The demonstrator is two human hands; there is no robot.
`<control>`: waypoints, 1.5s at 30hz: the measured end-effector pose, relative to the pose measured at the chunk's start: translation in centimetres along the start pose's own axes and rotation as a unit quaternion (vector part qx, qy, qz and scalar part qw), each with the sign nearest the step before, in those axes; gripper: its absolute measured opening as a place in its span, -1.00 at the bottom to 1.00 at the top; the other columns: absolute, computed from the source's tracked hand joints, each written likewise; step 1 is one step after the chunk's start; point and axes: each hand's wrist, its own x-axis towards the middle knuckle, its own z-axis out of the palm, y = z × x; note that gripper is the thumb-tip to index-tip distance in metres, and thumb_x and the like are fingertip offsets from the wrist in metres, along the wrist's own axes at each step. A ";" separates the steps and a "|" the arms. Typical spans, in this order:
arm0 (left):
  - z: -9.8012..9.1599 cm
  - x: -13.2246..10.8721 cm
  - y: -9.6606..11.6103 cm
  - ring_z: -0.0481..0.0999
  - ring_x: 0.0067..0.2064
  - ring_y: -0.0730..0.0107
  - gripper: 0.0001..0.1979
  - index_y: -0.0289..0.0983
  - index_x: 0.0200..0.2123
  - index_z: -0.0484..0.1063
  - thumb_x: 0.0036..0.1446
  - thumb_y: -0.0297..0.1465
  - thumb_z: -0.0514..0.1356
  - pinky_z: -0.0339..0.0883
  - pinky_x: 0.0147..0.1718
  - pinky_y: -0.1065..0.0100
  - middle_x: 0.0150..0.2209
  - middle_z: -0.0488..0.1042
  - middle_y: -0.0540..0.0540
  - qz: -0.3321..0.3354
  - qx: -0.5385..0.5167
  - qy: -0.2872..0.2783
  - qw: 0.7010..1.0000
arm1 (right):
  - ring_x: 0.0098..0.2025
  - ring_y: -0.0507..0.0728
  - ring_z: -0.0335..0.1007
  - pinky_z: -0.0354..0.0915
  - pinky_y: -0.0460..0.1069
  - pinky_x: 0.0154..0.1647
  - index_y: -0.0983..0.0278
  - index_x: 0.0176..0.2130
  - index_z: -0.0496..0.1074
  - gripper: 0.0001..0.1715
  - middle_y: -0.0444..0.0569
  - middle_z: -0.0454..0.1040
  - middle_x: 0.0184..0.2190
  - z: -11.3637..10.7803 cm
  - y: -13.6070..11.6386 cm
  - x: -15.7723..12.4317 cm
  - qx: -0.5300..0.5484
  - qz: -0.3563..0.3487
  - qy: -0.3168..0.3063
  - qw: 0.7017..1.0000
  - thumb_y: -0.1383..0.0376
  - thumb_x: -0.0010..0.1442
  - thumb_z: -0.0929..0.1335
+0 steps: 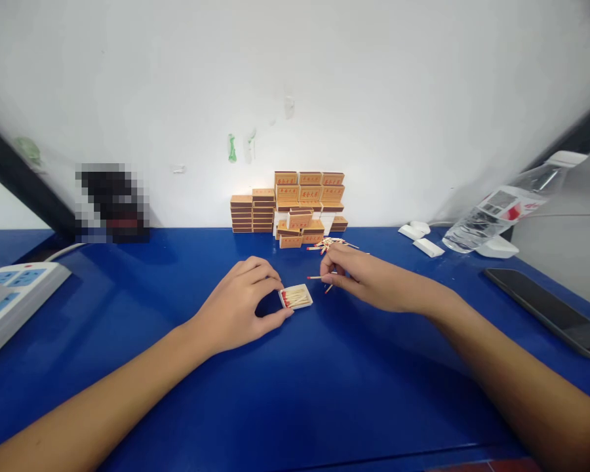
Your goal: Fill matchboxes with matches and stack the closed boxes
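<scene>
Centre of the blue table [295,393]: one open matchbox tray [295,296], part-filled with red-tipped matches. Left hand [236,308] braces the tray, thumb and fingers narrowed on its left edge. Right hand [358,278], just right of it, pinches a single match [315,277] at the bare end, head pointing left. Likely handling: match light, stiff, snaps easily, best held mid-stick; tray thin card, crushable, best gripped by its side walls. Far centre: loose matches [332,244], stacked matchboxes [290,203].
</scene>
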 end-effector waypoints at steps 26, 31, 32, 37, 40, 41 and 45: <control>0.2 -0.1 0.0 0.51 0.09 0.07 -0.79 -0.23 -0.12 0.57 0.28 -0.23 0.37 0.42 0.07 0.01 -0.05 0.62 -0.14 -0.013 -0.006 -0.008 1.000 | -0.17 0.16 0.40 0.29 0.05 -0.14 0.22 -0.19 0.44 -0.80 0.02 0.50 -0.16 0.6 -0.9 0.1 -0.012 0.015 0.003 1.000 0.23 0.47 0.28; 0.3 -0.1 0.0 0.51 0.09 0.09 -0.78 -0.24 -0.10 0.56 0.27 -0.27 0.38 0.42 0.08 0.02 -0.06 0.62 -0.13 -0.003 -0.009 0.008 1.000 | -0.20 0.12 0.39 0.28 0.03 -0.17 0.23 -0.14 0.44 -0.87 0.01 0.46 -0.13 2.4 -3.4 0.7 -0.018 -0.009 0.050 0.999 0.30 0.45 0.29; 0.3 0.0 0.1 0.52 0.08 0.10 -0.79 -0.24 -0.10 0.56 0.27 -0.28 0.38 0.42 0.09 0.02 -0.07 0.62 -0.13 0.000 -0.010 0.018 1.000 | -0.21 0.12 0.38 0.27 0.03 -0.17 0.23 -0.15 0.44 -0.87 0.00 0.47 -0.15 2.4 -3.3 0.7 -0.024 -0.011 0.061 0.998 0.31 0.45 0.29; 0.0 0.2 0.3 0.54 0.02 0.14 -0.80 -0.24 -0.08 0.55 0.29 -0.29 0.36 0.45 0.06 0.05 -0.10 0.64 -0.13 0.005 -0.029 0.081 0.996 | -0.28 0.12 0.36 0.23 0.02 -0.24 0.21 -0.23 0.47 -0.88 -0.05 0.48 -0.28 -0.7 -0.2 0.0 -0.049 0.025 0.069 0.996 0.30 0.37 0.32; 0.1 0.1 0.1 0.53 0.04 0.12 -0.80 -0.24 -0.11 0.57 0.27 -0.28 0.38 0.44 0.07 0.02 -0.08 0.63 -0.13 -0.009 -0.023 0.041 0.999 | -0.29 0.15 0.36 0.24 0.03 -0.27 0.21 -0.21 0.51 -0.82 -0.02 0.49 -0.27 -2.4 2.2 -0.8 -0.067 0.082 -0.009 0.994 0.14 0.29 0.42; 0.2 0.1 0.0 0.53 0.05 0.11 -0.80 -0.24 -0.12 0.57 0.27 -0.27 0.38 0.44 0.08 0.00 -0.07 0.63 -0.13 -0.014 -0.021 0.021 0.999 | -0.27 0.17 0.37 0.25 0.04 -0.26 0.21 -0.20 0.53 -0.76 0.00 0.50 -0.25 -2.7 2.7 -0.9 -0.066 0.093 -0.029 0.993 0.09 0.26 0.45; 0.4 -0.1 -0.3 0.51 0.08 0.10 -0.79 -0.24 -0.10 0.58 0.28 -0.25 0.36 0.42 0.09 -0.01 -0.05 0.62 -0.12 -0.027 -0.014 -0.002 1.000 | -0.25 0.18 0.39 0.26 0.05 -0.25 0.19 -0.24 0.56 -0.74 0.01 0.51 -0.25 -2.9 3.3 -1.1 -0.039 0.114 -0.096 0.988 0.06 0.27 0.44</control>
